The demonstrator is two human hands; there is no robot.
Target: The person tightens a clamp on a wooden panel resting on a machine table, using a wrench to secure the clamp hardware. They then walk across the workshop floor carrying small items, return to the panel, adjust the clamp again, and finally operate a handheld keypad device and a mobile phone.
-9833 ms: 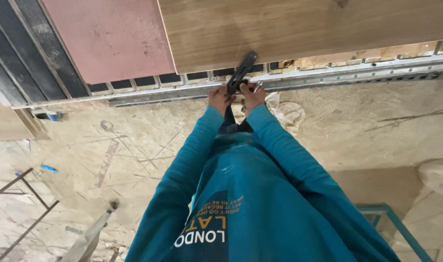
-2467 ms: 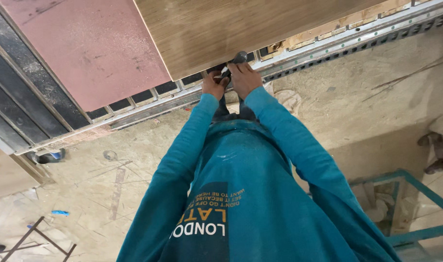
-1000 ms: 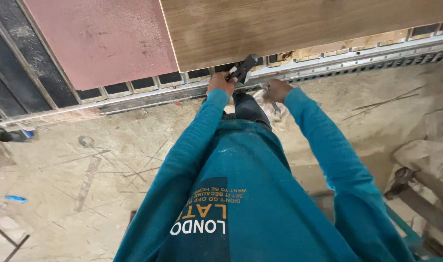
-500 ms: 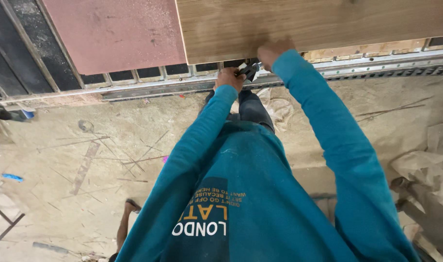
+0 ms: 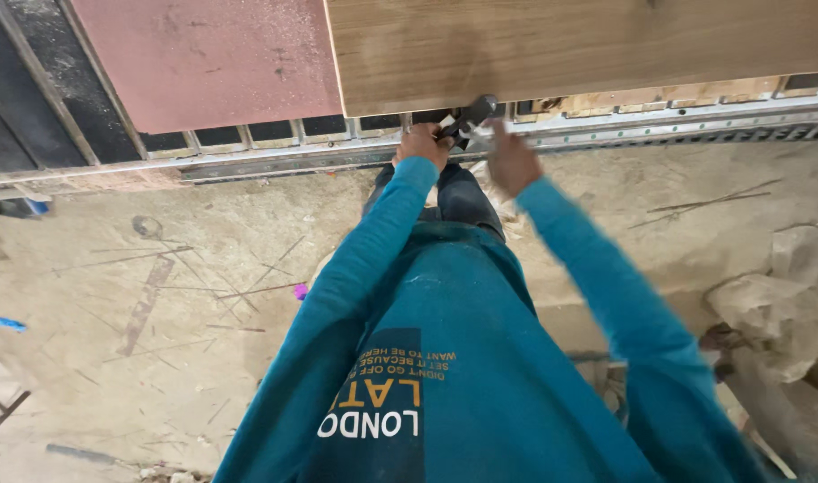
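Two hands meet at the lower edge of the wood-grain panel (image 5: 579, 45). The left hand (image 5: 421, 143) is clenched around a black tool (image 5: 467, 116) at the metal rail (image 5: 275, 159); the right hand (image 5: 509, 161), blurred, hovers just beside it, grip unclear.

No packages, signs or screens in view. One printed panel (image 5: 371, 413) only: dark navy rectangle on the front of the teal sweatshirt (image 5: 481, 358), low centre of frame. It carries large lettering in white and mustard yellow, with smaller yellow lines at its upper edge. All of it appears upside down from the head camera.
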